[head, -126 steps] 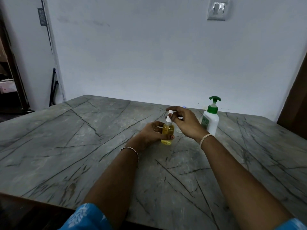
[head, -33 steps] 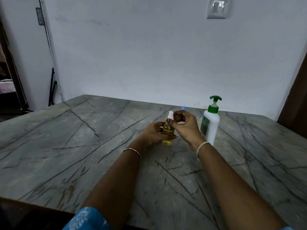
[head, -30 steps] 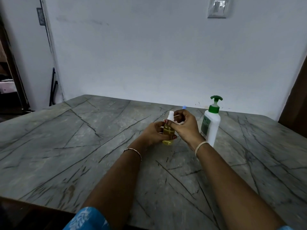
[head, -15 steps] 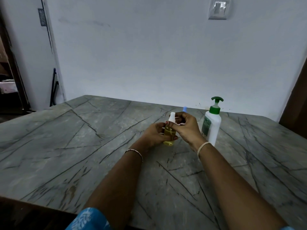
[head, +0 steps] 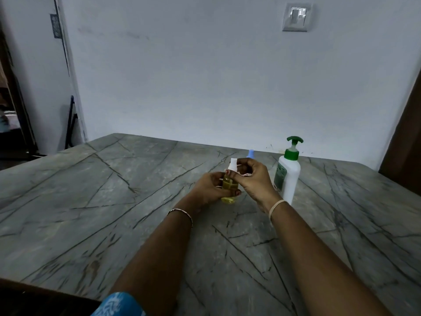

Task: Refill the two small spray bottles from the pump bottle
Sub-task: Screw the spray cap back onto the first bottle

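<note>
A small clear spray bottle [head: 229, 187] of yellow liquid stands on the grey marble table [head: 114, 201], a little beyond its middle. My left hand [head: 210, 187] grips its body. My right hand [head: 252, 179] pinches the white spray head [head: 233, 164] at the bottle's neck. Behind my right hand only the blue top of a second small spray bottle [head: 250, 153] shows; its body is hidden. The white pump bottle [head: 287, 174] with a green pump stands upright just right of my right hand.
A white wall runs along the table's far edge, with a switch plate [head: 295, 17] high on the right. A dark wooden door edge [head: 407, 142] stands at the far right. A doorway opens at the far left.
My right hand's fingers have shifted slightly on the white spray head at the yellow bottle's neck. My left hand keeps its grip. The pump bottle has not moved.
</note>
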